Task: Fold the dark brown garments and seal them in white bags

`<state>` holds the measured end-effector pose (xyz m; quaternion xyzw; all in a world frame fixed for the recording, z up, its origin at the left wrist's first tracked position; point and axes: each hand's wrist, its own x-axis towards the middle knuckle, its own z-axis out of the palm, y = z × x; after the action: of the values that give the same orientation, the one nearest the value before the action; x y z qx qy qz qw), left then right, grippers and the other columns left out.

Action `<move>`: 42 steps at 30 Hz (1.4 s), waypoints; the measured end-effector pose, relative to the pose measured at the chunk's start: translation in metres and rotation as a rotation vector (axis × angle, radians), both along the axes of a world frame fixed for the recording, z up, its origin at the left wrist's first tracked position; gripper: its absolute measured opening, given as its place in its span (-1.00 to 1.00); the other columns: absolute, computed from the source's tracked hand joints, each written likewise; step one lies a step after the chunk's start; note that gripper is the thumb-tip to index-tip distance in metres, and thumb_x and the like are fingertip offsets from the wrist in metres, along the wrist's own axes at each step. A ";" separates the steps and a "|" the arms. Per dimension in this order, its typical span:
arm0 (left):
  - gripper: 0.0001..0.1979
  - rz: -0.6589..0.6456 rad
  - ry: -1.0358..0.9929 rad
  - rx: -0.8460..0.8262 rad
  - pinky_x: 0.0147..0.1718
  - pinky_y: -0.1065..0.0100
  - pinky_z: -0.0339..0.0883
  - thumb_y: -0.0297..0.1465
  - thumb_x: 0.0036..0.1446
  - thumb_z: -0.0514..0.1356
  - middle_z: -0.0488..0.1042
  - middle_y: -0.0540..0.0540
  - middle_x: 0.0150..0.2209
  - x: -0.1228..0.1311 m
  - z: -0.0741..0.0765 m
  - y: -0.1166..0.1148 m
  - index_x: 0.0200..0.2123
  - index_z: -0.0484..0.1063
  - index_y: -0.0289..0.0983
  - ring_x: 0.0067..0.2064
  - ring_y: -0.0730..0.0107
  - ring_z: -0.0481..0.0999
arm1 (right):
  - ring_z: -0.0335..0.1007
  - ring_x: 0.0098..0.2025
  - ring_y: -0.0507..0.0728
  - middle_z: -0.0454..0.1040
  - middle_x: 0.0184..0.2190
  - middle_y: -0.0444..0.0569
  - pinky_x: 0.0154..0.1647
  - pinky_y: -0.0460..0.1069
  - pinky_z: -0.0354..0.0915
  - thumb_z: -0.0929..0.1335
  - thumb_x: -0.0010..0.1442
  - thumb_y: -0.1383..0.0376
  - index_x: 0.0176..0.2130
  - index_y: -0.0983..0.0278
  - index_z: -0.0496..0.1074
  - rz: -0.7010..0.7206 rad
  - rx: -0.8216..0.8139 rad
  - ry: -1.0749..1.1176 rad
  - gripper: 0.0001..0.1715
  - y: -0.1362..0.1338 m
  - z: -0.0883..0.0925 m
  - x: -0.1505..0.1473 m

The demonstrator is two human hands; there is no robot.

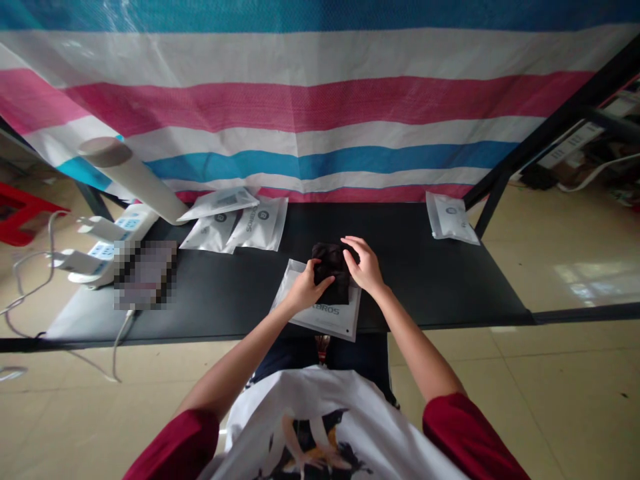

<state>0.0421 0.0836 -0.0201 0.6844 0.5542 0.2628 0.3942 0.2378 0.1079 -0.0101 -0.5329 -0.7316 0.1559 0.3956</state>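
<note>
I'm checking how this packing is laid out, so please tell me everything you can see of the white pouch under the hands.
The glossy white plastic pouch lies flat and askew on the black table top, near its front edge. Dark printed lettering ending in "BROS" crosses its lower part. A dark folded cloth rests on it, and the left hand and right hand cover its upper middle. Whether it is sealed cannot be told.

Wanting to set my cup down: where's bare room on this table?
Bare black tabletop lies between the right hand and the far-right white pouch. The left side is crowded: white pouches, white devices, and the left hand on dark cloth.
</note>
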 end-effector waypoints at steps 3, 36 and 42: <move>-0.45 0.019 0.003 -0.006 -0.30 0.26 0.38 -0.14 0.14 0.24 0.53 -0.11 -0.32 0.001 -0.004 0.005 0.11 0.22 -0.28 -0.26 0.15 0.57 | 0.42 0.08 0.19 0.54 -0.05 0.04 0.18 0.12 0.28 0.24 0.32 0.23 -0.04 0.19 0.49 0.034 0.074 -0.005 -0.69 -0.038 0.013 -0.006; -0.50 -0.028 0.174 0.486 0.14 0.00 0.24 -0.25 0.31 0.08 0.23 -0.31 0.14 -0.013 0.024 -0.067 0.24 0.06 -0.26 0.17 0.05 0.30 | 0.49 -0.04 0.21 0.58 -0.07 0.07 0.05 0.06 0.26 0.30 0.24 0.36 0.18 0.30 0.33 0.198 -0.185 -0.377 -0.49 -0.019 0.029 -0.028; -0.57 -0.141 0.249 0.376 0.08 0.02 0.30 -0.24 0.32 0.07 0.39 -0.25 0.08 -0.013 0.018 -0.092 0.19 0.16 -0.25 0.12 0.04 0.37 | 0.47 0.06 0.23 0.55 0.02 0.10 0.04 -0.02 0.28 0.27 0.31 0.22 0.16 0.29 0.41 0.118 -0.476 -0.390 -0.53 0.058 0.031 -0.023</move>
<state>0.0291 -0.0084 -0.0022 0.8100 0.4907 0.2465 0.2057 0.2146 0.1659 0.0212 -0.5870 -0.7663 0.2404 0.1025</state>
